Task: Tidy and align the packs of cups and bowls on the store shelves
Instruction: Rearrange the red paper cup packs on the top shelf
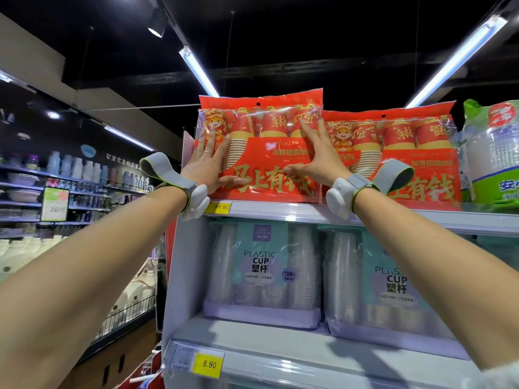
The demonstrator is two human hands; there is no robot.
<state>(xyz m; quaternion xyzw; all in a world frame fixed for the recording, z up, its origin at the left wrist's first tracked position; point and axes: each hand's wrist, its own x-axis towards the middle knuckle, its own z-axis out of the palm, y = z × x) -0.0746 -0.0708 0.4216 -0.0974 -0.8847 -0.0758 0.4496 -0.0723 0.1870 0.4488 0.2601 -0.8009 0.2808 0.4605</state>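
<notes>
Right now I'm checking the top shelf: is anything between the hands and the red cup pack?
Nothing visible. The left hand and right hand lie flat against the front of the left red cup pack, which stands beside a second red pack on its right.

head cam | tilted upward | close to top shelf (309, 213) | single view, no overlap

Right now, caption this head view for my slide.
Both hands, left and right, press flat on a red paper-cup pack on the top shelf.
</notes>
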